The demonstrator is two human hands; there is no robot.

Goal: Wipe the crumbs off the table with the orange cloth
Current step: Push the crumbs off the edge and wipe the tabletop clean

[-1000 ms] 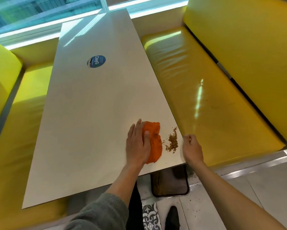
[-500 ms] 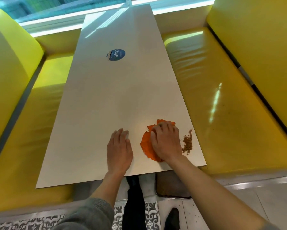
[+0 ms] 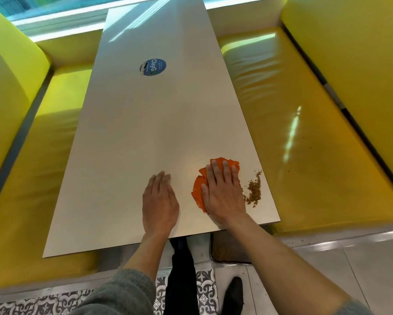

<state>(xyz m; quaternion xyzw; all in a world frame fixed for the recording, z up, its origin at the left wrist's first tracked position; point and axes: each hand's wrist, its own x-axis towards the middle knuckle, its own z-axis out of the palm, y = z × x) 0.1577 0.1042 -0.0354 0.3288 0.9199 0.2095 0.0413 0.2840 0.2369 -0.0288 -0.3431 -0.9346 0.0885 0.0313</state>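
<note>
Right hand [image 3: 222, 192], mine, flat and open on orange cloth [image 3: 199, 189] beside crumbs [image 3: 253, 189] near tabletop [image 3: 145, 133] edge; left hand [image 3: 160, 203] flat, empty; risk: hard push scatters crumbs onto yellow bench [image 3: 316, 155].

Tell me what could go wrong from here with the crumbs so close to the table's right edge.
1. The pile of brown crumbs lies just right of the flat right hand on the crumpled orange cloth; a rightward wipe would likely spill them onto the glossy yellow bench seat.
2. Nothing waits at the white table's edge to catch them; the left hand rests flat, away from the pile.
</note>
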